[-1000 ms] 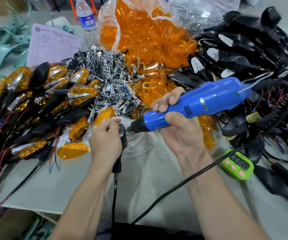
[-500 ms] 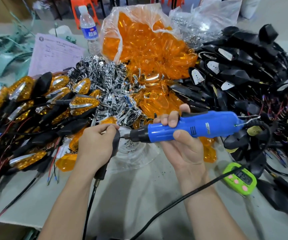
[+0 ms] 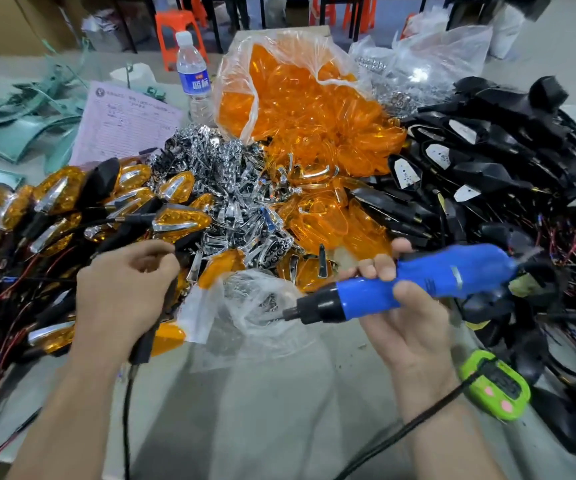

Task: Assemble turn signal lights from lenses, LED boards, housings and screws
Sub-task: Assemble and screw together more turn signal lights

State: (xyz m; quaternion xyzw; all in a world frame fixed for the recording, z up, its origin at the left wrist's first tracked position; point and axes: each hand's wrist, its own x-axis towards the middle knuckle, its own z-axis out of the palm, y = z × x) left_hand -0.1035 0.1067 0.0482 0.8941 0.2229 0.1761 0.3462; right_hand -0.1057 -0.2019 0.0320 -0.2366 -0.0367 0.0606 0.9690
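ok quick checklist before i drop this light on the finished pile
1. left hand grips black-stemmed turn signal light: ok
2. right hand holds blue electric screwdriver: ok
3. screwdriver bit clear of the light: ok
4. screw fully seated: cannot tell, hand covers it
5. light's black cable free of the pile's wires: cannot tell
6. pile of finished amber lights at left: ok

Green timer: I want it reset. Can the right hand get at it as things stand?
Probably not yet: the right hand is full, its grip round the blue screwdriver. The green timer lies uncovered close by that wrist, with only the black cord crossing it.
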